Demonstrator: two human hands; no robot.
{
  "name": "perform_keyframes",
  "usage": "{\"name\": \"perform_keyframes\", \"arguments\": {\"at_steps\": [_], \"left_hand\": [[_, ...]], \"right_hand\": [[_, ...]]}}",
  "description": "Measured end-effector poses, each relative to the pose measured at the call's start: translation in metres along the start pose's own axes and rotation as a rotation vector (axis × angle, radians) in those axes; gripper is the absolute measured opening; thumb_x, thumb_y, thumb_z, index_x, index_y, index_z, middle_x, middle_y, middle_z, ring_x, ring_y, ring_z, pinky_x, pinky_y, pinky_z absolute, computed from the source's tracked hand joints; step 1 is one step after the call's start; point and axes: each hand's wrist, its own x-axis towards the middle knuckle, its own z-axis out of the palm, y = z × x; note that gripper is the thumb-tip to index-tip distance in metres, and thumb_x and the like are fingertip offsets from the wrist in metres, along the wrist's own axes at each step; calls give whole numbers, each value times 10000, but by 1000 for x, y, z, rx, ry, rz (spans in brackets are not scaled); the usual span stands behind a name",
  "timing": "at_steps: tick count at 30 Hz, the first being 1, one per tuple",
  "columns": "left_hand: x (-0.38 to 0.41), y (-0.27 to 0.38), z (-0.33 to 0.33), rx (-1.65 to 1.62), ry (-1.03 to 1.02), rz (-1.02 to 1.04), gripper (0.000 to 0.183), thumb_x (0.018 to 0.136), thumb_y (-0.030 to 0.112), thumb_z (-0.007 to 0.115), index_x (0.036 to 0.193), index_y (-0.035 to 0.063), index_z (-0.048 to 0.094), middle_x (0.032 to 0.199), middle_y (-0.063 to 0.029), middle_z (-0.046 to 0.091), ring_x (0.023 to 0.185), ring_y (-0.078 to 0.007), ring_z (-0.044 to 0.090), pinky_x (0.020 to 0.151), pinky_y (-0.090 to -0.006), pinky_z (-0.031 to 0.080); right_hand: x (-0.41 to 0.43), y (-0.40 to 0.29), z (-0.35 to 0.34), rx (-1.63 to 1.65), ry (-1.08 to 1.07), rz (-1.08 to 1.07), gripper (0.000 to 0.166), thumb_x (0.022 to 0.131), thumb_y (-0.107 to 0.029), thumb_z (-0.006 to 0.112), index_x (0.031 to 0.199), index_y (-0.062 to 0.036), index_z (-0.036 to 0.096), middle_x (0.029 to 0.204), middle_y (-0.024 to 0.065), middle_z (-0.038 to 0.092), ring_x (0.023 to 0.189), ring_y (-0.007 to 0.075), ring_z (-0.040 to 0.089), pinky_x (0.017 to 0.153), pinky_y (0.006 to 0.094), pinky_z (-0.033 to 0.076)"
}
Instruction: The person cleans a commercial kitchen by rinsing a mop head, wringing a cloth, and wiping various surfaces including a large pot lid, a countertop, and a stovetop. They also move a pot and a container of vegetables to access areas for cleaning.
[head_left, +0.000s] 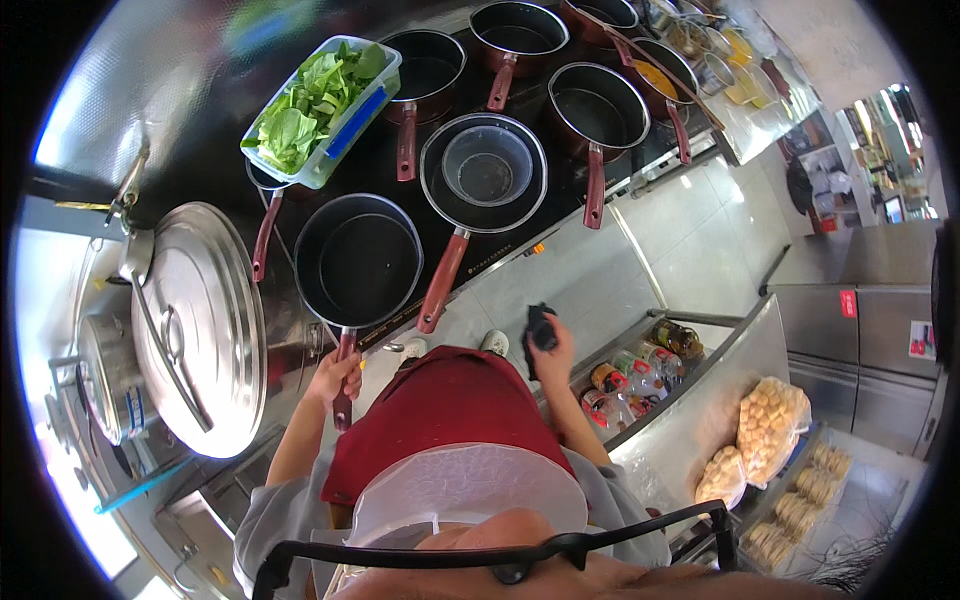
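Note:
My left hand grips the dark red handle of a saucepan. That pan has a black inside and stands level at the front left edge of the black cooktop; I cannot tell whether it rests there or is slightly raised. My right hand is closed around a small black object over the floor, apart from the cooktop; its kind is unclear. Just right of the held pan, another saucepan has a clear plastic bowl inside it. A clear plastic box of green leafy vegetables sits behind, on a mostly hidden pan.
More red-handled saucepans fill the cooktop's back and right; one holds yellow-orange food. A large metal lid stands at the left. Behind my right arm are a shelf of bottles, a steel counter and bagged food pieces.

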Motion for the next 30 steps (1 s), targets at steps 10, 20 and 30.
{"name": "perform_keyframes", "arguments": {"at_steps": [10, 20, 30], "left_hand": [[22, 27, -5, 1338, 437, -334, 468, 884, 504, 663, 885, 40, 605, 735, -79, 635, 681, -196, 647, 629, -342, 530], [138, 169, 327, 1053, 96, 941, 241, 894, 85, 661, 1118, -4, 657, 1006, -156, 680, 908, -217, 682, 784, -290, 540], [294, 143, 454, 971, -87, 337, 852, 879, 199, 626, 1480, -26, 64, 1178, -372, 558, 1051, -484, 621, 916, -475, 485]], "right_hand": [[55, 19, -138, 845, 139, 605, 312, 933, -172, 650, 1200, -20, 598, 1005, 90, 667, 863, 194, 660, 730, 319, 554], [177, 0, -136, 1047, 164, 686, 276, 924, -242, 663, 1099, -32, 629, 927, 73, 669, 776, 194, 657, 670, 326, 556], [286, 36, -189, 997, 259, 680, 329, 958, -210, 611, 1249, -75, 540, 1154, 111, 651, 1007, 254, 662, 834, 385, 569]]}}
